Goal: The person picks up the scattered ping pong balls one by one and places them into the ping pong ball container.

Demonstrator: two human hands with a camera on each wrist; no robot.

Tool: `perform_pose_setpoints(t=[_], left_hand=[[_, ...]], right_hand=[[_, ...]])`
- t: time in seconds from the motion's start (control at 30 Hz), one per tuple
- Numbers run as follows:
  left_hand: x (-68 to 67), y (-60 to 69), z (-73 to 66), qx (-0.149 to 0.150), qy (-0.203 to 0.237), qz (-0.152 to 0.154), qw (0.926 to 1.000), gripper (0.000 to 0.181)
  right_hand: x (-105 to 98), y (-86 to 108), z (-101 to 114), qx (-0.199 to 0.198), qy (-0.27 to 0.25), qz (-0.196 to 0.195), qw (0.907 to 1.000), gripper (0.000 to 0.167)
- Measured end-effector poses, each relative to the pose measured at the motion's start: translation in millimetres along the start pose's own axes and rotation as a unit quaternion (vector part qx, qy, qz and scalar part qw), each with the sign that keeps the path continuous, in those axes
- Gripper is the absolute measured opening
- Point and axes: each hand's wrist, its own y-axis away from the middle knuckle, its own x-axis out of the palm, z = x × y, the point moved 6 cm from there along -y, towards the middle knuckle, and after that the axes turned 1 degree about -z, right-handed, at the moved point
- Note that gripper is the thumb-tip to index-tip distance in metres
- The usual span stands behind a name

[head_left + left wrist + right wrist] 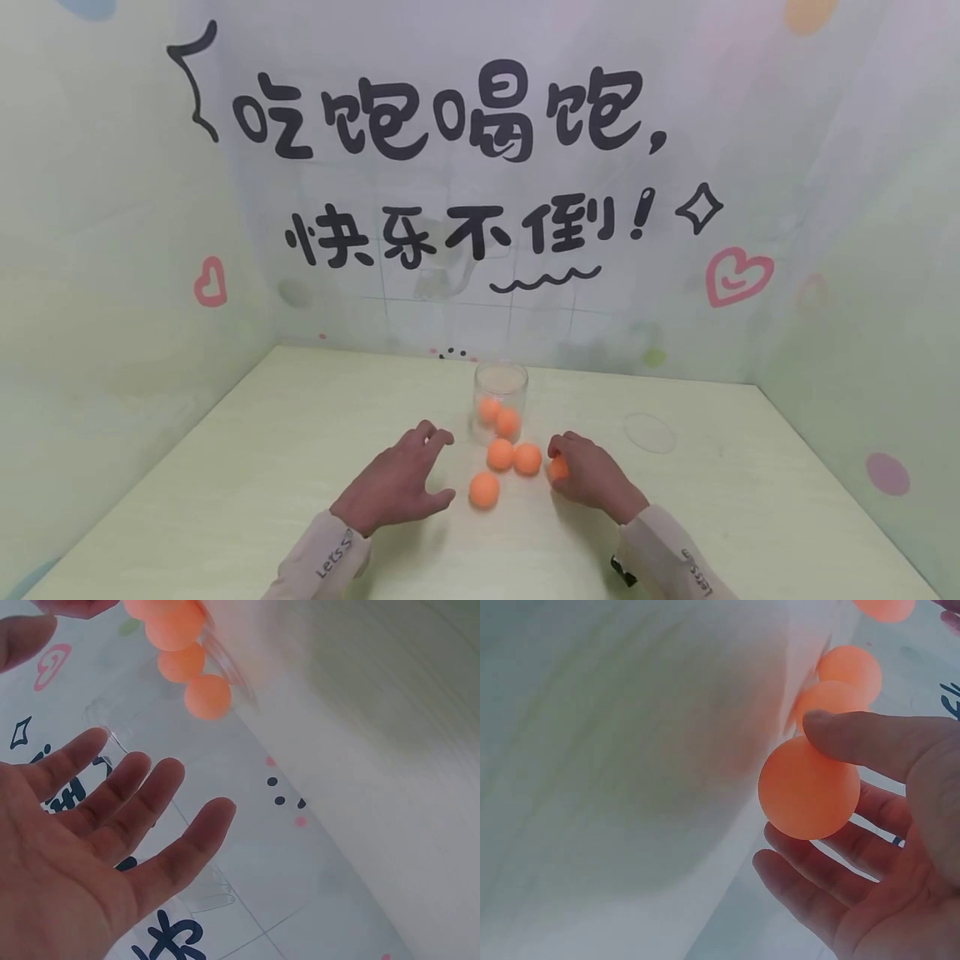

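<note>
A clear glass jar (501, 379) stands upright near the back of the table, with two orange ping-pong balls (507, 422) inside. In front of it, two more orange balls (501, 454) lie side by side, and another ball (484, 490) lies nearer the person. My right hand (592, 472) curls its thumb and fingers about an orange ball (808, 787), right of that group. To the left, my left hand (401, 479) is spread with a gap between thumb and fingers. Its palm (56, 877) holds nothing, and the nearest ball sits a little beyond the thumb.
A thin, clear round disc or ring (650, 433) lies on the pale table (262, 467), right of the jar. A printed backdrop (480, 183) rises behind the table's back edge, with pale side walls (862, 333) enclosing it.
</note>
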Motion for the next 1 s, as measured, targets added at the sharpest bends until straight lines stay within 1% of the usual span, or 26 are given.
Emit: perform_pose_setpoints(t=[0.43, 0.67, 0.83, 1.0], left_hand=[[0.0, 0.9, 0.0, 0.001, 0.002, 0.002, 1.0000, 0.053], [0.8, 1.7, -0.2, -0.002, 0.010, 0.003, 0.9999, 0.053], [1.5, 2.5, -0.7, -0.004, 0.009, 0.006, 0.9999, 0.053], [1.8, 2.8, -1.0, -0.004, 0.010, 0.013, 0.9999, 0.052]], right_hand=[[-12, -4.4, 5, 0.012, 0.011, 0.010, 0.9998, 0.022], [-26, -4.5, 15, 0.009, 0.010, 0.005, 0.9999, 0.023], [-31, -4.8, 20, 0.006, 0.010, 0.005, 0.9999, 0.023], [-36, -6.9, 25, -0.004, 0.012, -0.002, 0.9999, 0.023]])
